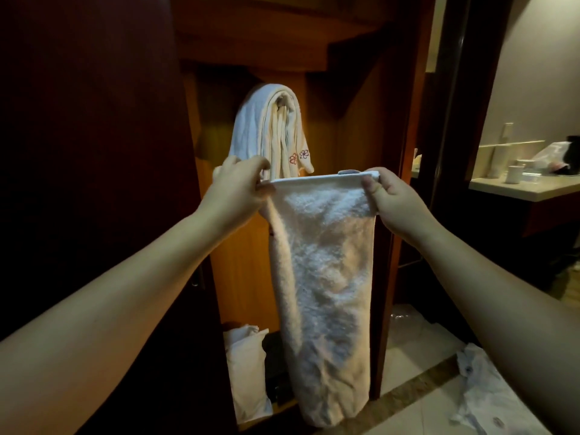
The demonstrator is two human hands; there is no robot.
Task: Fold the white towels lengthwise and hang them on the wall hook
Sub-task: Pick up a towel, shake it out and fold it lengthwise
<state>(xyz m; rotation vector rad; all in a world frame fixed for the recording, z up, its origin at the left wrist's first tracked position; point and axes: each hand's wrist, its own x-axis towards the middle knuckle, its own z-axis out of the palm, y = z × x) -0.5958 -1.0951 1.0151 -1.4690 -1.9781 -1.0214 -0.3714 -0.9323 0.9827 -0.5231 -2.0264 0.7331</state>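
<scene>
A white towel (323,293) is held up by its top hem, pinched at one corner by the left hand (241,186) and at the other by the right hand (395,202), so that it hangs straight (ready, it seems, for a lengthwise fold). Just behind, folded towels (270,133) are already draped over the wall hook.

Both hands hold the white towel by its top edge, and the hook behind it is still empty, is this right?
Not quite. The left hand and right hand do hold the white towel by its top edge, but the head view shows towels already hanging on the hook behind it.
</scene>
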